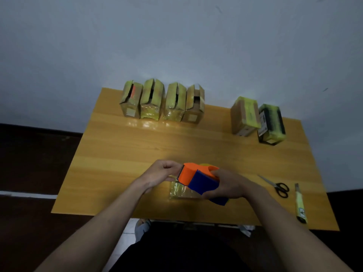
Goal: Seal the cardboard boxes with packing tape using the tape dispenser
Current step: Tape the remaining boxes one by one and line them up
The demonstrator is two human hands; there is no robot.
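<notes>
Gripping the dispenser (198, 178) at its blue body: right hand (228, 186), fingers curled round it. Pinching at its orange front end: left hand (162, 172). Directly beneath, on the table (117, 163): a taped box (181, 191). Along the far edge: four open boxes (163, 102); farther right, two sealed boxes (257, 119). Right of the hands: scissors (277, 186), knife (300, 204).
</notes>
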